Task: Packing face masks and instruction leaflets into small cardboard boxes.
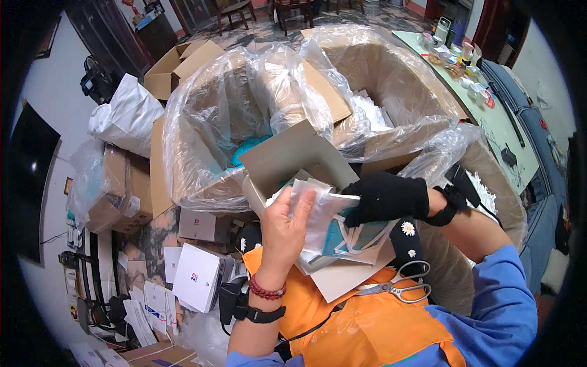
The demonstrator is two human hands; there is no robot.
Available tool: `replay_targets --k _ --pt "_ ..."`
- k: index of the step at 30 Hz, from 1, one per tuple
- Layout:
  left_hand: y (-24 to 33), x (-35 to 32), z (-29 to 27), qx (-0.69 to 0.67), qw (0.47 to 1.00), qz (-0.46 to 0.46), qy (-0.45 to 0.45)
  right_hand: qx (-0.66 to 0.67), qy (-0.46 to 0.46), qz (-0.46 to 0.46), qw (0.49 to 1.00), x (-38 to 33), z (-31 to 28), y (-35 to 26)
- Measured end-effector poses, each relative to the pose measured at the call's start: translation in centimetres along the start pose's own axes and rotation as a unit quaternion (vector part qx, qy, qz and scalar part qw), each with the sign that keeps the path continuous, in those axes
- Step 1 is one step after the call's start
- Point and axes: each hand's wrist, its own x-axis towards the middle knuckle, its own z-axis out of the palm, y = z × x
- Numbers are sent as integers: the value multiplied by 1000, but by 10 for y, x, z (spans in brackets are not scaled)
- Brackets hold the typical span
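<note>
A clear packet (pixel 312 202) was pinched by the bare left hand (pixel 287 223), thumb uppermost, while a white-strapped teal bundle (pixel 335 240) was gripped by the right hand (pixel 388 199) (black-gloved, forearm angled in from the side), both over an open carton (pixel 284 153). Scissors (pixel 386 288) were laid on the orange apron (pixel 373 333); the space beyond was blocked by plastic-lined boxes (pixel 192 144).

Glove (pixel 388 199) black. Apron (pixel 379 333) orange. Box interior (pixel 290 153) grey. Trousers (pixel 402 241) daisy-patterned.
</note>
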Motion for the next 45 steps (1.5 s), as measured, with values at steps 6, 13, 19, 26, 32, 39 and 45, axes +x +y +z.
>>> replay_targets --k 6,13,19,26,32,39,45 --pt "-16 -4 16 65 995 58 -50 -45 108 -16 993 -4 36 -8" --pt "-41 10 32 154 987 55 12 -298 255 -157 906 -13 47 -22" --pt "-61 31 39 127 991 -17 -43 -336 215 -233 887 -28 42 -38" --pt "-92 40 31 279 960 2 -5 -340 192 -318 864 -41 54 -31" --pt "-45 21 11 387 887 246 44 -365 214 -212 881 -5 25 13" --pt "-26 -3 12 167 952 101 -235 -325 164 -156 918 5 15 10" --pt "-63 -11 26 -173 976 -71 -109 -134 372 -96 913 -2 -15 -1"
